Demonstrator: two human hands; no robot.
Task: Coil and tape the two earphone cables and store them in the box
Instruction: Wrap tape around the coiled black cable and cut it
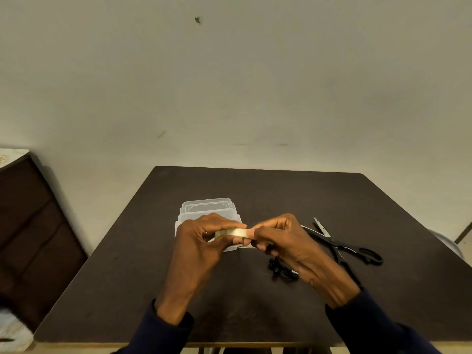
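Note:
My left hand (204, 236) grips a pale roll of clear tape (233, 233) above the table, fingers curled round it. My right hand (283, 238) pinches the roll's right edge with thumb and fingertips; whether a loose tape end is between them I cannot tell. Behind my hands stands a clear plastic box (208, 208), partly hidden by my left hand. A black earphone cable (279, 269) lies bundled on the table under my right hand. A second cable is not visible.
Black scissors (342, 245) lie open to the right of my hands on the dark table (255, 302). A dark wooden cabinet (33, 226) stands at the left. The wall rises right behind the table's far edge.

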